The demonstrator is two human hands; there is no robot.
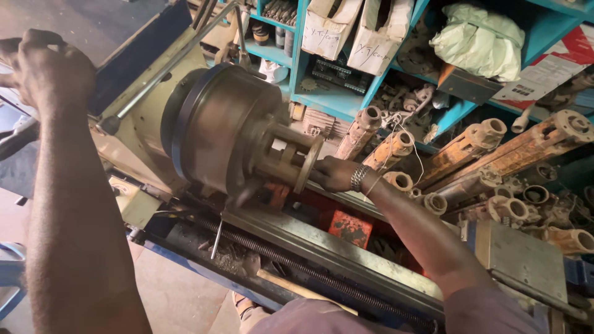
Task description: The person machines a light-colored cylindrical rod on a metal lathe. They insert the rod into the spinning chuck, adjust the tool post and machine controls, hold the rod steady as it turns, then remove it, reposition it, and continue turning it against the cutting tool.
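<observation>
Head view, looking down over a lathe. At 12 o'clock the turquoise shelf [322, 99] carries the containers: two open cardboard boxes [352, 31], contents out of sight from here, and at 1 o'clock a crumpled pale green bag [479, 40] stuffed into its compartment. Lower compartments are packed with small metal parts, too jumbled to tell apart.

Dead centre, the big round lathe chuck [223, 130], and gripped in its front a brass flanged fitting [297, 154] pointing toward 3 o'clock. The right hand [331, 174] is on that fitting's flange, fingers curled against its rim, a metal bracelet [359, 177] at the wrist. The left hand [40, 65], up at 10 o'clock, is closed tight around something at the frame edge; what it grips I cannot tell.

From 2 to 4 o'clock, a heap of rusty pipe castings [489, 161] lies stacked behind the right forearm, crowding that side. At 5 o'clock a red block [349, 227] sits on the lathe bed [322, 244], with the threaded lead screw [291, 260] running along the bed's near edge. A long lever rod [167, 65] slants above the chuck at 11 o'clock.

Open room: bare floor [179, 297] at 7 o'clock, between the left arm and the bed.
</observation>
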